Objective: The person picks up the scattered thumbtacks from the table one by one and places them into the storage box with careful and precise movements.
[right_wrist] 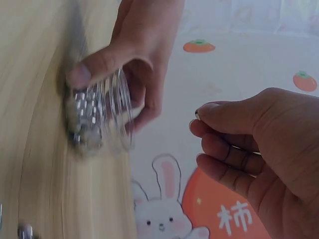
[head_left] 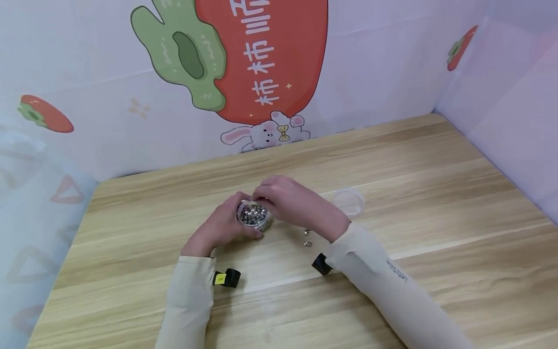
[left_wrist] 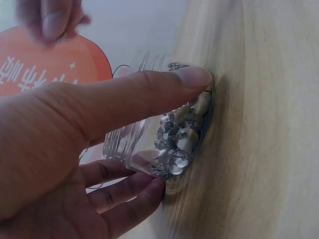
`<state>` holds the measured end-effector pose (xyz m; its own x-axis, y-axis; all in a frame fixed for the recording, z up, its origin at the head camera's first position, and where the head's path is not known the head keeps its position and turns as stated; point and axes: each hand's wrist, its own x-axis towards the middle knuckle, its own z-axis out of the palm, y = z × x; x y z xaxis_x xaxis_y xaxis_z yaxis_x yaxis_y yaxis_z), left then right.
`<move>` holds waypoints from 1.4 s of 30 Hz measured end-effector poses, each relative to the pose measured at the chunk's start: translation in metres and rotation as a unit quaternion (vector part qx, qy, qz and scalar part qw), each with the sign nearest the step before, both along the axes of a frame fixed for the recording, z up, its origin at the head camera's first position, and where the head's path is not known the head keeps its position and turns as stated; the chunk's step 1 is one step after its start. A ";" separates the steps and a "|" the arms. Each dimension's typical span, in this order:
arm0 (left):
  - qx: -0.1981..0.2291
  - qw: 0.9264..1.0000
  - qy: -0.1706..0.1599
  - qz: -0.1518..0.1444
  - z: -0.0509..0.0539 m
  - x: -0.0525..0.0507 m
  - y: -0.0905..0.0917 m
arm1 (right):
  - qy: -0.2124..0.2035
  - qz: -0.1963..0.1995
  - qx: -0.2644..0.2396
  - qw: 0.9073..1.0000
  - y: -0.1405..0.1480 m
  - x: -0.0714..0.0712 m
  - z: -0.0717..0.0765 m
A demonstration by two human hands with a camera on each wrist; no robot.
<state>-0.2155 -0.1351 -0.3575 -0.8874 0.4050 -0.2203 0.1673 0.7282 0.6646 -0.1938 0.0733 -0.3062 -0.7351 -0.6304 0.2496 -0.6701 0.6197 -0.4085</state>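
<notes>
A clear plastic jar point(left_wrist: 119, 142) stands on the table, partly filled with silver thumbtacks point(left_wrist: 177, 149). My left hand point(head_left: 226, 220) grips the jar from its left side, with the thumb point(left_wrist: 144, 94) along the near wall and the other fingers round the far side. Above the open mouth is my right hand point(head_left: 289, 201). Thumb and forefinger pinch a small shiny thumbtack point(right_wrist: 197, 114), seen mostly edge-on in the right wrist view. Its pin is hidden by the fingertips.
A clear round lid point(head_left: 348, 201) lies on the wooden table point(head_left: 414, 194), right of the jar and beyond the right forearm. A few loose thumbtacks point(head_left: 307, 244) lie near the right wrist. A printed backdrop point(head_left: 370, 72) rises behind the table.
</notes>
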 end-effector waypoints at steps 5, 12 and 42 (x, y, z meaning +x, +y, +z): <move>0.008 1.000 0.003 -0.006 0.000 0.000 0.003 | -0.009 0.004 -0.004 1.000 -0.010 0.000 -0.001; 0.001 1.000 0.012 -0.018 0.000 -0.002 0.006 | 0.016 -0.010 0.015 1.000 -0.007 -0.001 -0.006; -0.031 0.999 0.002 0.007 -0.003 0.000 0.002 | 0.049 -0.052 0.074 0.995 0.079 0.036 -0.005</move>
